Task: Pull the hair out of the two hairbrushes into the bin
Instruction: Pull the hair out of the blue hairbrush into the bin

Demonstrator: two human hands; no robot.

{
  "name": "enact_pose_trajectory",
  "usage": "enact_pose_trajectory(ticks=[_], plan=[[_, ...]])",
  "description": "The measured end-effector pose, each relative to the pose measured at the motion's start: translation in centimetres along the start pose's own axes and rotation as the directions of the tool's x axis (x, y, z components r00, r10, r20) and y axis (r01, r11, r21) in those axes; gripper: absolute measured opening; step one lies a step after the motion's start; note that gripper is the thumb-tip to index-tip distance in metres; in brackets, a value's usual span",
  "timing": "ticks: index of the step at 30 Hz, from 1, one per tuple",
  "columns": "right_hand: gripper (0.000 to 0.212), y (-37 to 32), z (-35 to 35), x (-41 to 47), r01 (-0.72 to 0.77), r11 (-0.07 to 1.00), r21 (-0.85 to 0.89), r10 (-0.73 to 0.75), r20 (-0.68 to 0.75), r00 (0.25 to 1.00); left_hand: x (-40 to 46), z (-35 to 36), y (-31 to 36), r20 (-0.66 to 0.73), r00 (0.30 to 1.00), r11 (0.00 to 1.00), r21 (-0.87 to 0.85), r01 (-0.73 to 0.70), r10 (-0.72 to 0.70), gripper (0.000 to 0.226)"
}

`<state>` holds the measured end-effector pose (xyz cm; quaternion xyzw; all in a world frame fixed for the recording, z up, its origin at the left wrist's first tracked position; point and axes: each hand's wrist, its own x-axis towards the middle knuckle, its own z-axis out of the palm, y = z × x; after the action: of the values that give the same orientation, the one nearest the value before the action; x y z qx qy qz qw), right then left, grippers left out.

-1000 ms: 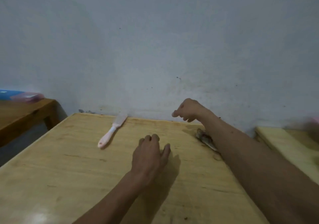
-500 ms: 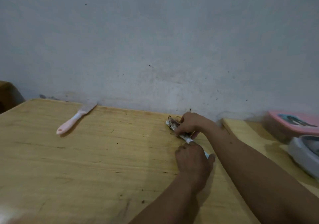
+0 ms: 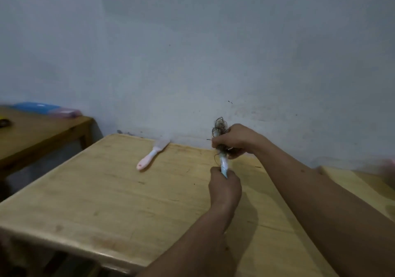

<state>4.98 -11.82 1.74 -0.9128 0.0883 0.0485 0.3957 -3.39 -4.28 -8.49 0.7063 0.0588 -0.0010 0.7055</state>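
Grip: left hand (image 3: 224, 188) is curled round the pale blue brush (image 3: 223, 165) by its handle; right hand (image 3: 235, 141) is closed around the brush head and its hair (image 3: 220, 127).
Arms: both forearms reach in from the lower right, hands stacked, brush held upright above the table (image 3: 106, 202).
Room: wide bare tabletop to the left; the wall (image 3: 192, 52) is close behind the hands.
Hair: a dark tangle, with loose strands above and below the right fist.
Pink brush (image 3: 152, 155): lies flat by the far edge, well apart from the hands.
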Motion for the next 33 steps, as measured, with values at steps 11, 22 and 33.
enact_pose_trajectory(ticks=[11, 22, 33], plan=[[0.097, -11.4, 10.0, -6.8, 0.080, 0.995, 0.053, -0.096, 0.514, 0.853, -3.9, -22.1, -2.4, -0.283, 0.959, 0.998, -0.054, 0.013, -0.028, 0.039], [0.057, -16.2, 25.4, -12.7, 0.243, 0.959, 0.144, -0.274, 0.678, 0.682, -14.4, -37.5, -7.3, -0.447, 0.894, 0.997, 0.077, 0.013, 0.023, 0.028], [0.016, -13.1, 40.4, -18.2, 0.135, 0.940, 0.312, -0.319, 0.672, 0.668, -23.2, -48.1, -15.3, -0.624, 0.780, 0.944, 0.235, 0.230, -0.035, 0.037]])
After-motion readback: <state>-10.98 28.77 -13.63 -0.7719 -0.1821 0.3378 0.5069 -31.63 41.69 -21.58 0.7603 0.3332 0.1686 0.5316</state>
